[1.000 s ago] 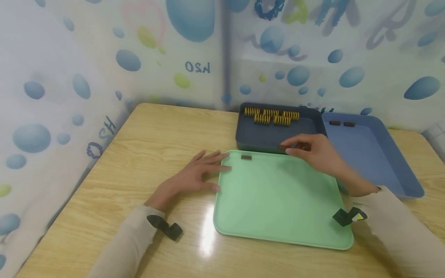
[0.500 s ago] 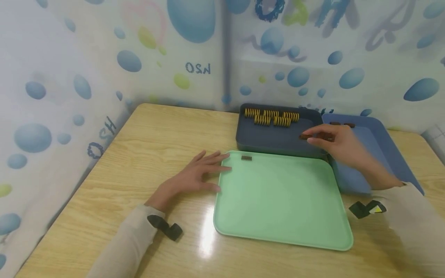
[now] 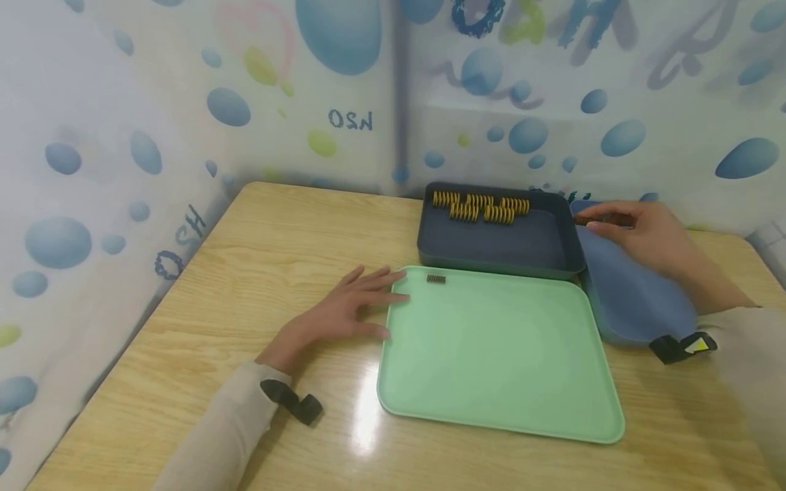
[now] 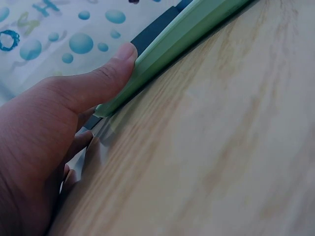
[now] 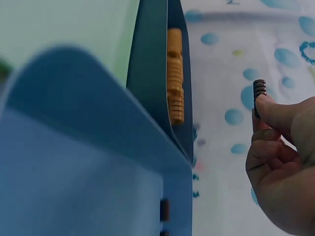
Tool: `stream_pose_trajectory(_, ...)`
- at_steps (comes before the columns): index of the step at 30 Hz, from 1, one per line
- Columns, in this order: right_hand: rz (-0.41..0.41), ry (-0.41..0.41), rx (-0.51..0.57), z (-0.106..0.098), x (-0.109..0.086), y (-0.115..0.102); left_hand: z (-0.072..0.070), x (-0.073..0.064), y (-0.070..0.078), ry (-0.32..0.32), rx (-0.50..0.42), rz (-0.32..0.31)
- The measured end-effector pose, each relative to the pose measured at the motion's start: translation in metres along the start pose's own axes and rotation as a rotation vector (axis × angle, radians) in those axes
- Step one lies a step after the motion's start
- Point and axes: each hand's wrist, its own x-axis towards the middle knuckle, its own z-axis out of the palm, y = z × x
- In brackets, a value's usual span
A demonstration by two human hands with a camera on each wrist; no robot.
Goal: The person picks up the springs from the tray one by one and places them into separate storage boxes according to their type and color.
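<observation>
Between thumb and fingers my right hand (image 3: 660,235) pinches a small dark brown coil spring (image 5: 259,88). It hovers over the far left part of the blue tray (image 3: 638,293), and the spring sticks out past the fingertips. Two brown springs lie in this tray; the hand covers them in the head view, and part of one spring (image 5: 165,210) shows in the right wrist view. My left hand (image 3: 344,307) has its fingers spread at the left rim of the green tray (image 3: 491,354), its thumb touching the side. One brown spring (image 3: 436,279) lies at that tray's far left.
A dark tray (image 3: 497,249) behind the green one holds several yellow springs (image 3: 479,204) along its back. Its right wall adjoins the blue tray. The wooden table (image 3: 295,232) ends at a patterned wall (image 3: 276,129) behind and to the left.
My right hand has carried the pinched spring rightward and away from me, from the dark tray's front edge to over the blue tray. The left hand has stayed still.
</observation>
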Motion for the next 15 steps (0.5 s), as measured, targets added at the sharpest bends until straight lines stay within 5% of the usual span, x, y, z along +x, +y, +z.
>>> stream_pose_trajectory(15, 0.1, 0.019, -0.121, -0.006, 0.017, 0.043, 0.0, 0.0, 0.0, 0.014, -0.005, 0.018)
